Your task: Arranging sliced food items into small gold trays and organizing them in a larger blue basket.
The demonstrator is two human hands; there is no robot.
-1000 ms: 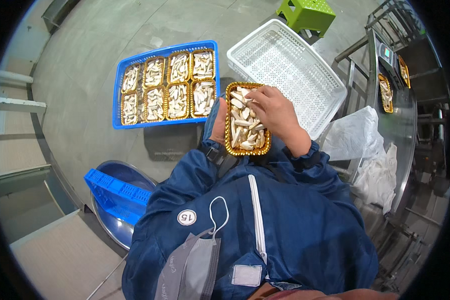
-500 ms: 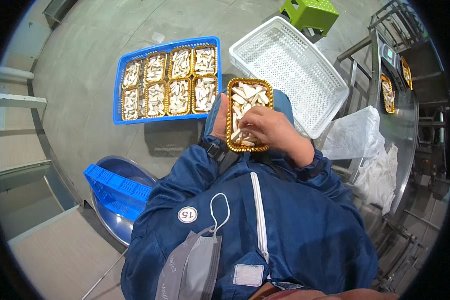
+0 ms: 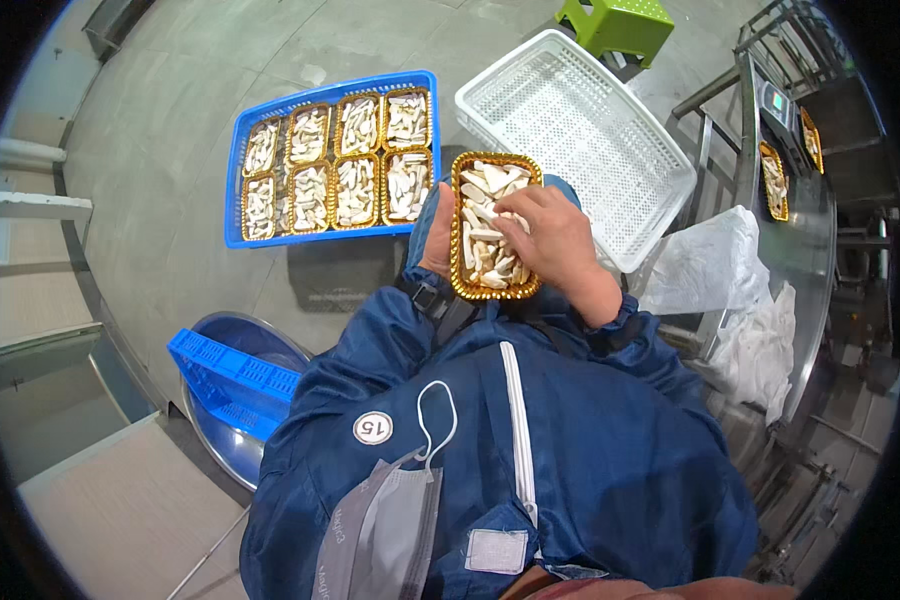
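Observation:
A gold plastic tray with a ribbed rim sits over my lap, filled with off-white sliced pieces that look like mushroom. Along its left side my left hand grips it, the thumb up by the rim and the other fingers mostly hidden. My right hand reaches over the right rim. Its fingers are bent and closed down among the slices near the middle of the tray; whatever is between the fingertips is hidden.
Ahead left, a blue crate holds several similar filled trays. A white perforated crate lies ahead right, near a green stool. At right, a metal table carries a scale. Plastic bags hang there. A blue basket rests in a basin.
My right hand has moved from the tray's lower part up toward its middle, uncovering slices at the near end. My left hand still holds the tray in about the same place.

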